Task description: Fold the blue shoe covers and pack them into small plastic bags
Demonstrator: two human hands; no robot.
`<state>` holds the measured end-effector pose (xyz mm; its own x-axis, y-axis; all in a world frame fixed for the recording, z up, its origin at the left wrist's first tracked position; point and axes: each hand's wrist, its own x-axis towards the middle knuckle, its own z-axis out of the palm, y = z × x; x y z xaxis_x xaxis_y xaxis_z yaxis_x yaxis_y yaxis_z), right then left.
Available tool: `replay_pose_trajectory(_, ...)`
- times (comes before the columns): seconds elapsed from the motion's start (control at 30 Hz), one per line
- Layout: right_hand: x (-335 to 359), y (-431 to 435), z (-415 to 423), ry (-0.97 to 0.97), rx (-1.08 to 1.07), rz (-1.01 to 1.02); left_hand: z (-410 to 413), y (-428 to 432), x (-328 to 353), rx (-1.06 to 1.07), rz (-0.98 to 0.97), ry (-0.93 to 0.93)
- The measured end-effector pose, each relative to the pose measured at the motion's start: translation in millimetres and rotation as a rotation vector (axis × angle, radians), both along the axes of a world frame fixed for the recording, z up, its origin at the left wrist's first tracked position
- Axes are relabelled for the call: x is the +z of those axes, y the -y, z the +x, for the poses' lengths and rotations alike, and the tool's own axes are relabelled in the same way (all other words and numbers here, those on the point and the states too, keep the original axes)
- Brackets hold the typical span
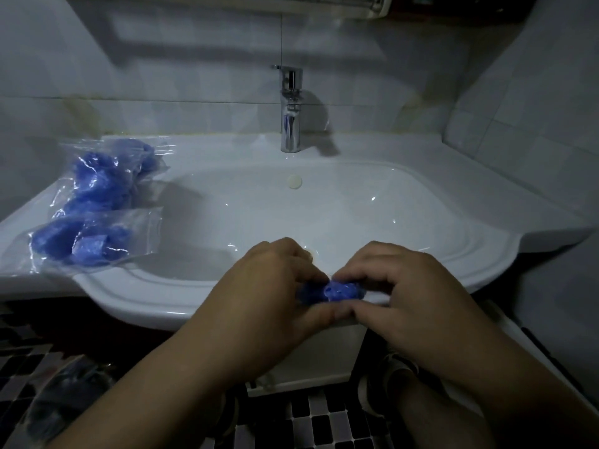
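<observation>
A crumpled blue shoe cover sits bunched small between both hands, just above the front rim of the white sink. My left hand pinches its left end with curled fingers and thumb. My right hand grips its right end, fingers curled over the top. Most of the cover is hidden by the fingers. On the sink's left ledge lie clear plastic bags holding blue shoe covers: a near bag and a farther pile.
A chrome faucet stands at the back of the basin, with an overflow cap below it. Tiled walls close in behind and on the right. Black-and-white mosaic floor shows below, with a dark bag at the lower left.
</observation>
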<state>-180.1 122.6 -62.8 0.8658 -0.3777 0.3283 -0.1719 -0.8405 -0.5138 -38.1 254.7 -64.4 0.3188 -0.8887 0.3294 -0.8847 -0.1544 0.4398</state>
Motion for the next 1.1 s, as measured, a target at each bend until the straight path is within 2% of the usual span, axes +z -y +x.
replay_pose_trajectory(0.13,-1,-6,6,0.069,0.007,0.007,4,-2,1,0.064,-0.053,0.038)
replay_pose_trajectory(0.27,4,-21,20,0.229,0.009,0.318,11,-11,14,0.132,-0.105,-0.142)
replay_pose_trajectory(0.4,7,-35,46,0.329,-0.02,0.421,21,-27,27,0.163,-0.079,-0.159)
replay_pose_trajectory(0.47,7,-38,56,0.342,-0.062,0.431,38,-41,33,0.232,-0.063,-0.128)
replay_pose_trajectory(0.53,8,-40,64,0.337,-0.094,0.433,67,-59,39,0.339,-0.095,0.017)
replay_pose_trajectory(0.6,8,-41,69,0.341,-0.107,0.435,97,-76,42,0.446,-0.024,0.173)
replay_pose_trajectory(0.67,8,-43,72,0.345,-0.109,0.443,119,-86,40,0.499,0.169,0.26)
replay_pose_trajectory(0.73,8,-45,73,0.341,-0.098,0.436,132,-88,32,0.538,0.305,0.223)
replay_pose_trajectory(0.8,9,-46,73,0.344,-0.085,0.438,137,-87,23,0.588,0.337,0.185)
replay_pose_trajectory(0.87,11,-47,71,0.368,-0.069,0.454,140,-83,18,0.642,0.28,0.199)
replay_pose_trajectory(0.97,16,-49,69,0.426,-0.059,0.466,127,-74,20,0.606,0.056,0.157)
replay_pose_trajectory(1.03,22,-49,65,0.496,-0.044,0.493,105,-68,28,0.471,-0.081,0.02)
replay_pose_trajectory(1.1,32,-50,57,0.561,-0.028,0.428,80,-62,40,0.295,-0.138,-0.162)
